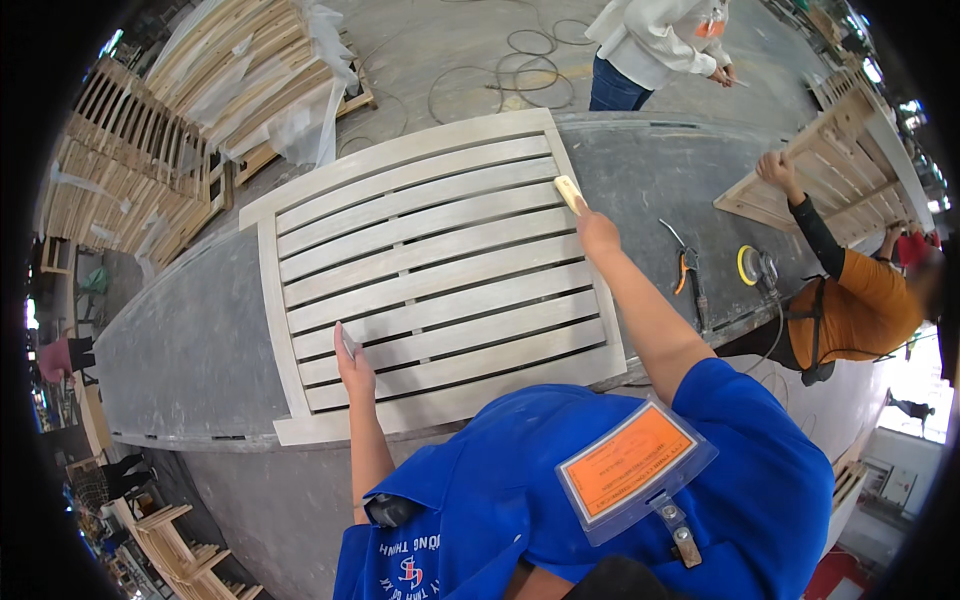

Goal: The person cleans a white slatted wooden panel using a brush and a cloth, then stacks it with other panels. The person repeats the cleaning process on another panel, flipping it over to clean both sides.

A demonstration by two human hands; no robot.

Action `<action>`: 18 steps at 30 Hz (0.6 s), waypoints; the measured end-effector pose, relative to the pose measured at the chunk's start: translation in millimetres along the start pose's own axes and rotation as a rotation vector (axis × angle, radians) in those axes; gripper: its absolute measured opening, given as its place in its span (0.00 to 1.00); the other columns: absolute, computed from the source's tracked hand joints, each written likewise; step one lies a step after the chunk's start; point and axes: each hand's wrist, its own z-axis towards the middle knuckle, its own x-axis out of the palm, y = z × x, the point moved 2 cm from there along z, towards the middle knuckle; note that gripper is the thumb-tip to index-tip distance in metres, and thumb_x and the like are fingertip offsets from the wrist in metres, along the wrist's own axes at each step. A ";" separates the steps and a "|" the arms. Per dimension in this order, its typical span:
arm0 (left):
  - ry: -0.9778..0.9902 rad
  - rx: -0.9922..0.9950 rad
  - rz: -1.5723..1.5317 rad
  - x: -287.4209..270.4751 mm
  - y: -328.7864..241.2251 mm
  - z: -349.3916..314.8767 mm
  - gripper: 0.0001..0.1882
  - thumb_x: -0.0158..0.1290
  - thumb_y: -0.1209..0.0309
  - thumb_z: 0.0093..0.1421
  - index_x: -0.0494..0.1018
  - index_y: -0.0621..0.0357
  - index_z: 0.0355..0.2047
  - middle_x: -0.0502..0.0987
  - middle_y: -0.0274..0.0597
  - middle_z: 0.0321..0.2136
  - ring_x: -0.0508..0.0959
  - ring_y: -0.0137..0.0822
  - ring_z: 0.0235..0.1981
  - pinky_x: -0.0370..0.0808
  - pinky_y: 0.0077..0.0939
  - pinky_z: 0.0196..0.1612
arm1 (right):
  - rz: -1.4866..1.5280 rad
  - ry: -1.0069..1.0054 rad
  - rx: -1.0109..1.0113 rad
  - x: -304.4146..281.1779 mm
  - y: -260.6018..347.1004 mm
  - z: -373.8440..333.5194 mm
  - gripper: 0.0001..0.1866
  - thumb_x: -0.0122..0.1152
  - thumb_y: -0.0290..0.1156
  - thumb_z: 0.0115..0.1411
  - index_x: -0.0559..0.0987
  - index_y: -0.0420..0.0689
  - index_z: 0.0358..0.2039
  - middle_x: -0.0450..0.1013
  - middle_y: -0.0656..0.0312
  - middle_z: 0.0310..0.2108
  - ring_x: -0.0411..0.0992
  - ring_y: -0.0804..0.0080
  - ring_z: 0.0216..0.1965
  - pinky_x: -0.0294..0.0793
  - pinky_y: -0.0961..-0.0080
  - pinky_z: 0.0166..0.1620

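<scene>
A pale slatted wooden panel (440, 270) lies flat across the grey table, its long slats running left to right within a frame. Over the panel's right frame rail, my right hand (597, 232) is closed round a narrow pale yellow block (568, 192), whose far end sticks out beyond the fingers. My left hand (356, 376) is above the near left slats, thumb side up, and holds a small grey flat piece (348, 342) that looks like folded sandpaper. Most of that piece is hidden by the fingers.
On the grey table (640, 165), right of the panel, lie orange-handled pliers (683, 270), a dark tool (701, 302) and a round sander (757, 265) with a hose. A co-worker in orange (870, 305) holds another slatted panel (835, 165). Another person (655, 45) stands beyond the table. Wooden panels (240, 75) are stacked far left.
</scene>
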 end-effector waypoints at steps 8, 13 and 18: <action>-0.102 0.375 0.821 10.0 1.6 26.6 0.38 0.50 0.81 0.43 0.61 0.46 0.58 0.64 0.53 0.42 0.64 0.51 0.44 0.57 0.45 0.50 | -0.168 -0.071 0.015 11.8 -29.3 14.9 0.26 0.43 0.32 0.60 0.57 0.52 0.60 0.74 0.48 0.30 0.73 0.51 0.32 0.73 0.57 0.35; -0.016 0.426 0.769 35.9 18.8 33.3 0.40 0.52 0.78 0.41 0.55 0.59 0.58 0.63 0.54 0.44 0.63 0.52 0.47 0.56 0.47 0.54 | 0.166 -0.058 -0.016 13.1 8.0 9.0 0.26 0.47 0.33 0.58 0.61 0.56 0.58 0.73 0.46 0.29 0.72 0.49 0.32 0.71 0.56 0.36; -0.026 0.375 0.691 36.5 28.4 31.7 0.42 0.53 0.76 0.41 0.52 0.62 0.59 0.62 0.54 0.47 0.62 0.52 0.48 0.54 0.46 0.56 | 0.349 0.065 -0.436 102.2 132.0 -14.3 0.27 0.48 0.30 0.58 0.61 0.60 0.59 0.71 0.48 0.33 0.71 0.50 0.35 0.70 0.58 0.38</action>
